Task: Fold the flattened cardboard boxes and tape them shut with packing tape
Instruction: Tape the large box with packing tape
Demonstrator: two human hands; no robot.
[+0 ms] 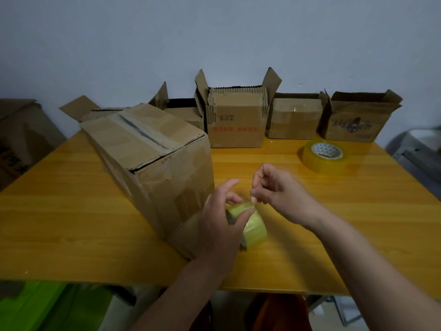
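**Item: tape roll in hand, loose end being picked; folded box waiting beside it**

Roll (250,225): clear yellowish packing tape, held just above the near middle of the table (310,247), touching or nearly touching the box's near corner. The left hand (222,218) is closed round it, thumb across the face, presumably to keep it from turning while the end is worked free. The right hand (281,194) has thumb and forefinger pinched narrow at the roll's top edge, on what looks like the tape's loose end; the film is too clear to say how much is lifted.

Box (152,163): brown, creased, patched with older tape. It stands to the left of the hands, flaps folded down on top, with a dark open seam running along the middle. That seam appears unsealed, so it likely waits for the strip now being started; keeping it close to the hands saves a reach.

Second roll (322,156): larger, lying flat, well apart to the right, untouched.

Back row (238,115): several smaller boxes along the wall, flaps up or open, set out of the working space. Whether their undersides are taped cannot be told.
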